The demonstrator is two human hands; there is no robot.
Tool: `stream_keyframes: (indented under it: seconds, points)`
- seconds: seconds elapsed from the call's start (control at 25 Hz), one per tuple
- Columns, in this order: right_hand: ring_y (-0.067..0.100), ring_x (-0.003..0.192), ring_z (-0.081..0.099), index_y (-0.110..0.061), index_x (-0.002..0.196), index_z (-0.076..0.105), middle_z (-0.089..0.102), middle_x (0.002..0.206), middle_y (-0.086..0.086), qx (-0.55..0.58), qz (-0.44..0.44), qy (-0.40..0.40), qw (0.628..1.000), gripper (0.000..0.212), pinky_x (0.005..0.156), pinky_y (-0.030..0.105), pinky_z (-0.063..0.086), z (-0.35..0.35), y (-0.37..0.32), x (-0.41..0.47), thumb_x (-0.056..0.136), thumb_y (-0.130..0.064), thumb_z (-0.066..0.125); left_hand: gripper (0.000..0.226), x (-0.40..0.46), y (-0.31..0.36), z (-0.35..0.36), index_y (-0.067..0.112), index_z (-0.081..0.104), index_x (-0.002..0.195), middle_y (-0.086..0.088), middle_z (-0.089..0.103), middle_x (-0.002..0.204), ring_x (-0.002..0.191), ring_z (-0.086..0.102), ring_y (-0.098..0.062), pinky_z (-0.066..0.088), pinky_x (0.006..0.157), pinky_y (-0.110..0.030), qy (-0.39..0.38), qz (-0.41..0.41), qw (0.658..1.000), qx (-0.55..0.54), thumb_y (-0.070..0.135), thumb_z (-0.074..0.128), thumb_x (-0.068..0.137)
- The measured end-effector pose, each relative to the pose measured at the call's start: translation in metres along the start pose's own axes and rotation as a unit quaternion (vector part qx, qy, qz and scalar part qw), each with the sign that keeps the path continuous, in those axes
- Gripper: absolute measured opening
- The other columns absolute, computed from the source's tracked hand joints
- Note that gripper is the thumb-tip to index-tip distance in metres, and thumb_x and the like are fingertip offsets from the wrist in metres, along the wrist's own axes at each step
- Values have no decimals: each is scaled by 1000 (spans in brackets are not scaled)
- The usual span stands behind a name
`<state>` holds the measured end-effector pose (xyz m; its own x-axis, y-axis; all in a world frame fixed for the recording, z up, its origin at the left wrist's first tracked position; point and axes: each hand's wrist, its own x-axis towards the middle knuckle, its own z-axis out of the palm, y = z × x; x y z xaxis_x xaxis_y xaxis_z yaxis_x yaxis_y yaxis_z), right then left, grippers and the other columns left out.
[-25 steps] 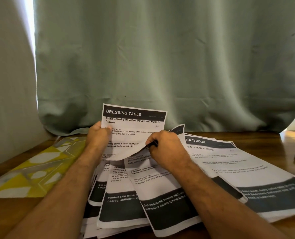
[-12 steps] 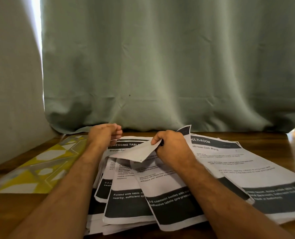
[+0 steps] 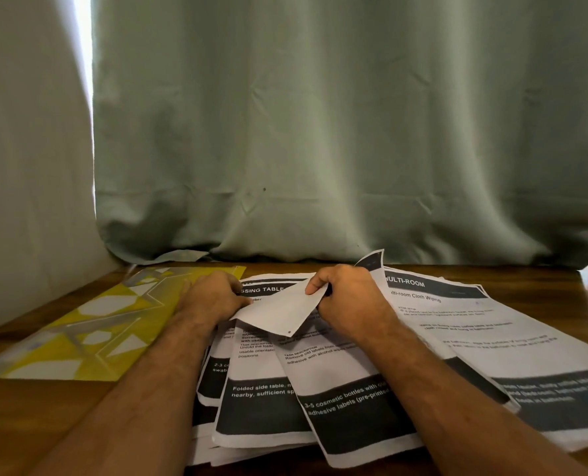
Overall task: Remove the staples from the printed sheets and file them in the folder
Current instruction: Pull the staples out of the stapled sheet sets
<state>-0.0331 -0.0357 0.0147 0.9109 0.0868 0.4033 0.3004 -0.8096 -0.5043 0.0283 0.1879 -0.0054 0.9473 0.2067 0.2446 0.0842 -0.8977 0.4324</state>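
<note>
Several printed sheets [image 3: 268, 396] with black bands lie fanned on the wooden table [image 3: 38, 413] under my forearms. A folded-over sheet corner [image 3: 282, 312] shows its blank back, with a small dark staple mark near its tip. My right hand [image 3: 347, 297] pinches the upper edge of this flap between thumb and fingers, with a dark object partly hidden in the fist. My left hand [image 3: 213, 298] holds the flap's left edge, fingers curled over the sheets beneath. A yellow patterned folder [image 3: 90, 334] lies flat at the left.
A second spread of sheets headed "MULTI-ROOM" [image 3: 474, 334] covers the right side of the table. A green curtain [image 3: 320, 132] hangs right behind the papers, and a pale wall [image 3: 28, 166] closes the left side.
The "DRESSING TABLE" sheet that stood upright a second ago is folded down towards me. My left hand dropped from its top corner onto the stack. My right hand stayed in place.
</note>
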Motion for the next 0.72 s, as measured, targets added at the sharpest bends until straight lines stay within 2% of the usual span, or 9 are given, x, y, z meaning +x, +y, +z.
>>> stream_keyframes:
  seconds: [0.12,0.2,0.32,0.4,0.48,0.52,0.6,0.68,0.72]
  points:
    - [15,103,60,-34,91,69,65,119,-3,-1,-1,-8,1000,23,98,29,51,-1,0,0,88,-11,69,60,1,-1,7,25,56,140,-3,63,134,120,59,-24,48,103,-39,-42,15,999,-12,48,72,88]
    - [14,102,60,-33,92,69,65,118,-4,1,-2,-4,1000,23,96,28,52,0,1,1,89,-11,68,60,1,-3,8,23,54,141,-3,64,135,120,60,-24,49,102,-38,-57,10,998,-18,48,70,89]
    - [13,101,60,-33,94,70,65,117,-5,3,-9,4,1000,23,94,28,53,1,1,1,90,-11,67,52,0,1,1,28,60,132,-1,68,126,113,63,-22,53,97,-39,-11,21,1000,-12,38,77,84]
    - [14,102,60,-35,92,68,64,118,-5,1,-11,5,1000,23,94,29,53,1,1,2,90,-12,67,36,-4,6,-3,32,68,114,1,72,115,103,66,-19,55,92,-40,23,27,999,-35,33,81,80]
    - [15,104,60,-35,93,69,64,119,-4,-1,-16,16,1000,22,96,30,52,2,1,3,90,-13,67,20,-6,9,-6,27,71,90,2,75,95,87,70,-16,58,85,-40,66,29,986,-151,25,85,77]
    - [16,105,60,-34,94,70,64,119,-3,-2,-25,27,999,21,97,29,52,3,2,3,90,-14,67,20,-7,10,-9,24,71,86,1,76,89,80,71,-16,60,81,-39,80,19,969,-234,18,87,75]
    - [16,104,60,-32,95,72,64,116,-2,1,-50,52,997,20,95,26,51,4,3,4,92,-14,63,34,-8,11,-14,19,69,94,-5,76,94,79,74,-20,61,80,-40,74,-23,922,-379,5,88,70]
    - [14,102,58,-33,100,71,60,112,-3,10,-70,61,996,21,91,23,49,4,3,4,96,-16,58,53,-8,10,-16,18,64,107,-7,74,99,85,74,-26,61,83,-45,43,-73,900,-429,-2,89,65]
    - [13,102,57,-33,103,71,59,111,-4,13,-77,61,995,22,91,23,49,4,3,4,98,-17,56,54,-9,10,-15,17,62,110,-9,75,98,85,75,-28,61,84,-46,29,-90,898,-429,-4,87,67]
